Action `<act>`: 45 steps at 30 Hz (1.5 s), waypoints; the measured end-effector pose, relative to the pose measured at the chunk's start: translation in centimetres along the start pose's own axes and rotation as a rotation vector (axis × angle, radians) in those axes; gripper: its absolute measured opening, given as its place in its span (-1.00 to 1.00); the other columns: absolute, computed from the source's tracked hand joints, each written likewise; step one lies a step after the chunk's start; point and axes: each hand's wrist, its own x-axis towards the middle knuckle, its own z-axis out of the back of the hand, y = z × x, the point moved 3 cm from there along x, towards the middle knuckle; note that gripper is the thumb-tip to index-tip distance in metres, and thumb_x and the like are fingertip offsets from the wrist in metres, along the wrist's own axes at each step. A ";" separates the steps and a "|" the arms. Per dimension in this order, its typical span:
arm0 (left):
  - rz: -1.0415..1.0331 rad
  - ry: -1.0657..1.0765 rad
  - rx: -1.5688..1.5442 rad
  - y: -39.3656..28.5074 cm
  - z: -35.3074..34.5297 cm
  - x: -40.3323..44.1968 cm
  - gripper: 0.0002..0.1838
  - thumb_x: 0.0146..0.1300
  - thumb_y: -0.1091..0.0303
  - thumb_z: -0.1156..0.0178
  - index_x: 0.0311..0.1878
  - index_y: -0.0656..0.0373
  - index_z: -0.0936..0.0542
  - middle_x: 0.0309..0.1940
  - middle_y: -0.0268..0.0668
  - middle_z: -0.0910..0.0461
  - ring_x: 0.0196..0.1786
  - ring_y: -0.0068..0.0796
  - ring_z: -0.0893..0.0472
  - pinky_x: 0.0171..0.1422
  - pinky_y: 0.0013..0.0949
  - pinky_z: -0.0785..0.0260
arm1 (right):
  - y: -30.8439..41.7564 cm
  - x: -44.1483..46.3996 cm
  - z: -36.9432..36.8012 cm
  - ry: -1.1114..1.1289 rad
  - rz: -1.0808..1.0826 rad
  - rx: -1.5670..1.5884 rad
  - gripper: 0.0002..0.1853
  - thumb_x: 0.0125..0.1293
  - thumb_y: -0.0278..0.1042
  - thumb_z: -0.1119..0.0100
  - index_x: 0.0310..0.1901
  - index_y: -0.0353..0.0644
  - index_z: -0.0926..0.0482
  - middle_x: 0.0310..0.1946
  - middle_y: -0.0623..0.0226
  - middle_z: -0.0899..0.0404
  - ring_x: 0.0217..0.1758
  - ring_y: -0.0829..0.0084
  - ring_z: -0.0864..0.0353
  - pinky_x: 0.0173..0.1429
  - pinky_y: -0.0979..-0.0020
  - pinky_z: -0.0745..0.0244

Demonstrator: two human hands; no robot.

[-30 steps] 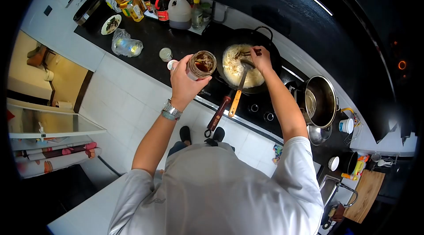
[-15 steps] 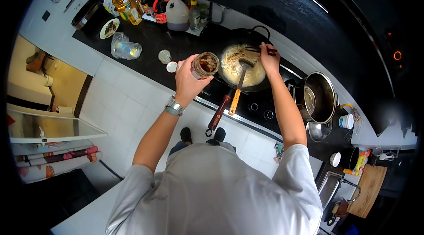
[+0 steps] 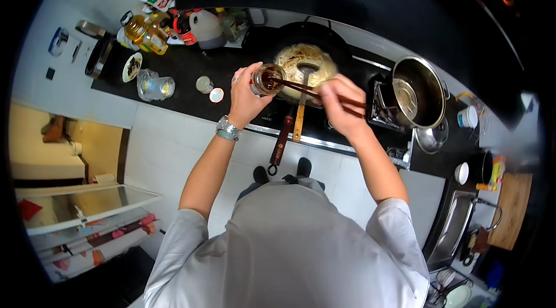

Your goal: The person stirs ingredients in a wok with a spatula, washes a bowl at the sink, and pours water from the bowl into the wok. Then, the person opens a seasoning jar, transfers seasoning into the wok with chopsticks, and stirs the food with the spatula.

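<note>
My left hand (image 3: pixel 246 95) is wrapped round a glass jar (image 3: pixel 268 79) of dark red-brown sauce, its open mouth tilted toward the wok. Dark chopsticks (image 3: pixel 304 88) are held in my right hand (image 3: pixel 343 102), with their tips inside the jar's mouth. Behind both hands, the wok (image 3: pixel 313 35) on the stove holds pale noodles (image 3: pixel 301 56) in cloudy liquid. A ladle with a yellow handle (image 3: pixel 299 123) rests in it, beside the dark red wok handle (image 3: pixel 280 141).
A large steel pot (image 3: pixel 419 92) stands right of the wok. Left of the jar are a small jar (image 3: pixel 204 84), a round lid (image 3: pixel 216 95), a plastic bag (image 3: pixel 155 86) and a plate (image 3: pixel 132 67). Bottles (image 3: pixel 207 30) line the back. A sink (image 3: pixel 454 224) lies far right.
My right hand has moved from over the wok toward the jar, bringing the chopstick tips into it. The whole view has turned and shifted with my head.
</note>
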 end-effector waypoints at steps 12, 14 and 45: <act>-0.035 0.188 -0.004 -1.3 0.9 1.1 -0.23 -0.28 0.42 -0.59 0.14 0.16 -0.52 -0.02 -0.20 -0.63 0.08 -0.15 -0.56 0.22 -0.22 -0.42 | -0.6 3.2 -1.8 0.438 0.227 -0.230 -0.90 0.23 -0.45 -0.34 -0.27 -0.24 -0.62 -0.42 0.21 -0.56 -0.39 0.20 -0.57 -0.32 0.32 -0.47; -0.047 0.170 -0.017 -1.3 0.9 1.0 -0.24 -0.29 0.41 -0.60 0.12 0.16 -0.52 -0.03 -0.19 -0.63 0.09 -0.12 -0.55 0.23 -0.18 -0.40 | -1.1 3.1 -2.5 0.362 0.229 -0.192 -0.91 0.24 -0.46 -0.33 -0.28 -0.24 -0.62 -0.42 0.20 -0.57 -0.39 0.21 -0.57 -0.33 0.33 -0.46; 0.110 -0.082 0.112 0.8 -0.6 -0.5 -0.26 -0.26 0.40 -0.61 0.11 0.17 -0.53 -0.08 -0.20 -0.64 0.05 -0.18 -0.52 0.16 -0.20 -0.43 | -8.9 -3.4 -2.6 -0.609 -0.812 0.911 -0.66 0.51 -0.21 -0.06 -0.13 -0.43 -0.51 -0.30 0.08 -0.63 -0.35 0.27 -0.74 -0.25 0.38 -0.74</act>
